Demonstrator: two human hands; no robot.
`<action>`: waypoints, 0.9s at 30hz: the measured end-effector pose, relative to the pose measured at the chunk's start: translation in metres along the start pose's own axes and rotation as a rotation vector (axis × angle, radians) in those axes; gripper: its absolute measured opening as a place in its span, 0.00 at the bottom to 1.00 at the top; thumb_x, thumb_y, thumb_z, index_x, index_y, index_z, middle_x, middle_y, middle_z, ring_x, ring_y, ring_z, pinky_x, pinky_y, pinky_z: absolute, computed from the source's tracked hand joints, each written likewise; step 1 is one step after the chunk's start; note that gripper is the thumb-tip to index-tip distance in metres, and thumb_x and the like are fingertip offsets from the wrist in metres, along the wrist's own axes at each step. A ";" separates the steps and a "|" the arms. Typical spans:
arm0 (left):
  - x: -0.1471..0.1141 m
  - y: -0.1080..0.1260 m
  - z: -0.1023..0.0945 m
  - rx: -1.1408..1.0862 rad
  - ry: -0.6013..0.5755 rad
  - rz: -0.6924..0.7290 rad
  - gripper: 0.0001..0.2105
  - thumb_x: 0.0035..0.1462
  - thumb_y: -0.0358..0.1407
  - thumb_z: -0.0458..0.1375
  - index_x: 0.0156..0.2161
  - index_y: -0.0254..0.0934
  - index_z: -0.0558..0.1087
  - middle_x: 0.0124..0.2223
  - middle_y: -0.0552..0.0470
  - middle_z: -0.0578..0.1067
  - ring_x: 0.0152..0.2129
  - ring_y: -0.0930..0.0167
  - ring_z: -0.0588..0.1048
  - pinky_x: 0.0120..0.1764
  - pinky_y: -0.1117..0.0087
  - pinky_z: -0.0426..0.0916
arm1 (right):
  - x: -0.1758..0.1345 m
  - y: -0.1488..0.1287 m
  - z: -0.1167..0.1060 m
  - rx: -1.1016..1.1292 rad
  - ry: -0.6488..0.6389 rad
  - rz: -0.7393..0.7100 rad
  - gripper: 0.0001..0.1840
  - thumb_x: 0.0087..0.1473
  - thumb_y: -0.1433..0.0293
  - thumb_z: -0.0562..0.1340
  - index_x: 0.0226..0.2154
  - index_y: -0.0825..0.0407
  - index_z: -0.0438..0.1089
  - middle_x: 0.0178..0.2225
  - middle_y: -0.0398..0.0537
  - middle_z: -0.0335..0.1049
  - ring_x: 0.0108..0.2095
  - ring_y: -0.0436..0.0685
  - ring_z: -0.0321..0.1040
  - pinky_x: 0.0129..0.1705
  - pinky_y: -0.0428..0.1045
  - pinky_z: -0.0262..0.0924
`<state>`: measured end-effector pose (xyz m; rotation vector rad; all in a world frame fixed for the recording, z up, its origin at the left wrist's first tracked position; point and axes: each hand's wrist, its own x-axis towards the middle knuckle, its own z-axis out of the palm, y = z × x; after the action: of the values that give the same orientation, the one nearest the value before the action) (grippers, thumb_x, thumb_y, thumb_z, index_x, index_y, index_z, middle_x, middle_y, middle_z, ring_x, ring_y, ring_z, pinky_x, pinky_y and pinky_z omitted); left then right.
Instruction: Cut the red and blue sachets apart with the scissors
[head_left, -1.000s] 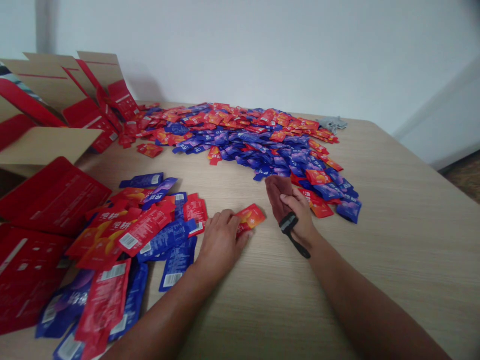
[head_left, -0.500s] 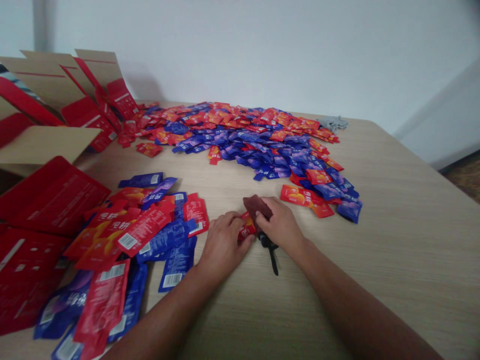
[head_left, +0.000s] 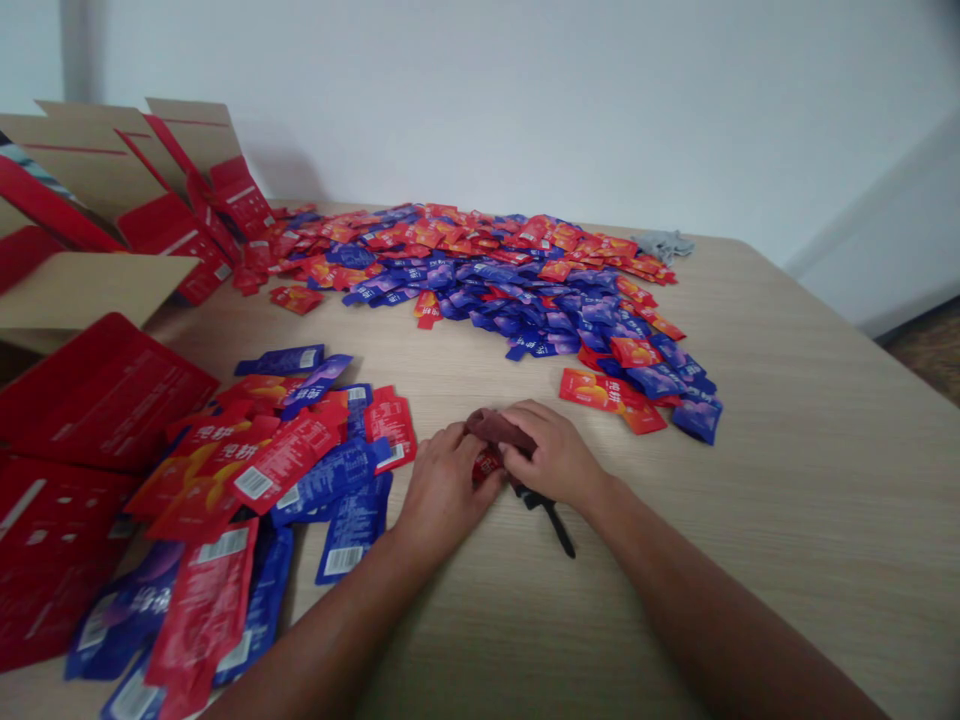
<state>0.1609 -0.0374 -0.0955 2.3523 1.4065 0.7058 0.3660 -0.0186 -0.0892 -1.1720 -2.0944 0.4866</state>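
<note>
My left hand (head_left: 442,488) rests on the table with its fingers curled on a small red pouch (head_left: 486,464), most of which is hidden. In my right hand (head_left: 561,458) a folded brown cloth (head_left: 499,429) is gripped, held over the pouch. From beneath the right hand a thin black strip (head_left: 559,528) sticks out toward me; I cannot tell what it belongs to. Just left of my left hand lie a red pouch (head_left: 391,428) and a blue pouch (head_left: 352,528), both with barcodes showing.
A long heap of red and blue pouches (head_left: 525,290) spreads along the back of the table (head_left: 795,480). Open red cardboard boxes (head_left: 97,410) stand at the left, with a looser pile of pouches (head_left: 277,460) beside them. A grey cloth (head_left: 664,245) lies at the far right.
My right hand has moved slightly left with the brown cloth, which now reaches my left fingers and covers more of the red pouch. The black strip has swung to the right.
</note>
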 end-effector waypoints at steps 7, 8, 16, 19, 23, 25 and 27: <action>0.000 0.001 -0.002 -0.013 -0.011 -0.010 0.11 0.63 0.39 0.66 0.49 0.41 0.79 0.52 0.46 0.77 0.50 0.57 0.75 0.51 0.55 0.72 | 0.002 0.010 0.007 -0.120 0.183 0.281 0.07 0.57 0.72 0.64 0.40 0.48 0.74 0.38 0.48 0.75 0.38 0.60 0.72 0.41 0.54 0.65; 0.000 0.001 -0.002 -0.011 -0.013 -0.013 0.11 0.63 0.39 0.66 0.49 0.41 0.79 0.52 0.46 0.77 0.50 0.57 0.76 0.51 0.55 0.72 | 0.002 0.012 0.007 -0.136 0.207 0.306 0.05 0.56 0.71 0.64 0.38 0.49 0.73 0.37 0.48 0.74 0.37 0.60 0.72 0.40 0.54 0.64; 0.000 0.000 -0.001 -0.024 -0.005 -0.012 0.11 0.61 0.38 0.68 0.48 0.41 0.79 0.53 0.46 0.77 0.51 0.57 0.76 0.52 0.54 0.72 | -0.001 0.008 0.002 0.001 0.093 0.086 0.17 0.53 0.76 0.64 0.46 0.47 0.74 0.46 0.50 0.77 0.47 0.62 0.74 0.50 0.55 0.67; 0.000 0.000 -0.001 -0.032 -0.005 -0.007 0.12 0.60 0.38 0.68 0.49 0.42 0.78 0.53 0.46 0.77 0.51 0.57 0.75 0.52 0.55 0.72 | -0.002 0.004 0.000 0.034 0.040 0.077 0.19 0.54 0.76 0.64 0.48 0.47 0.74 0.46 0.48 0.78 0.46 0.60 0.74 0.49 0.54 0.67; 0.000 0.000 -0.001 -0.030 0.000 -0.006 0.11 0.61 0.39 0.68 0.47 0.41 0.78 0.52 0.46 0.77 0.51 0.57 0.76 0.51 0.55 0.73 | -0.001 0.004 0.002 0.031 0.052 0.155 0.16 0.54 0.74 0.65 0.47 0.46 0.75 0.43 0.47 0.78 0.43 0.60 0.74 0.46 0.53 0.66; 0.000 0.000 -0.001 -0.029 0.003 -0.005 0.10 0.61 0.39 0.68 0.47 0.42 0.78 0.52 0.46 0.77 0.51 0.57 0.76 0.51 0.55 0.73 | 0.000 0.006 0.004 -0.001 0.091 0.205 0.14 0.55 0.73 0.65 0.45 0.47 0.75 0.41 0.47 0.78 0.41 0.60 0.73 0.44 0.53 0.66; 0.000 0.000 -0.001 -0.027 -0.001 -0.007 0.10 0.62 0.39 0.67 0.48 0.42 0.78 0.52 0.46 0.77 0.51 0.58 0.76 0.51 0.55 0.72 | 0.001 0.008 0.007 -0.034 0.150 0.261 0.12 0.55 0.73 0.64 0.44 0.48 0.75 0.40 0.48 0.77 0.40 0.60 0.73 0.43 0.53 0.65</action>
<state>0.1604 -0.0376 -0.0946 2.3260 1.3952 0.7178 0.3660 -0.0137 -0.0987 -1.4650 -1.8388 0.4677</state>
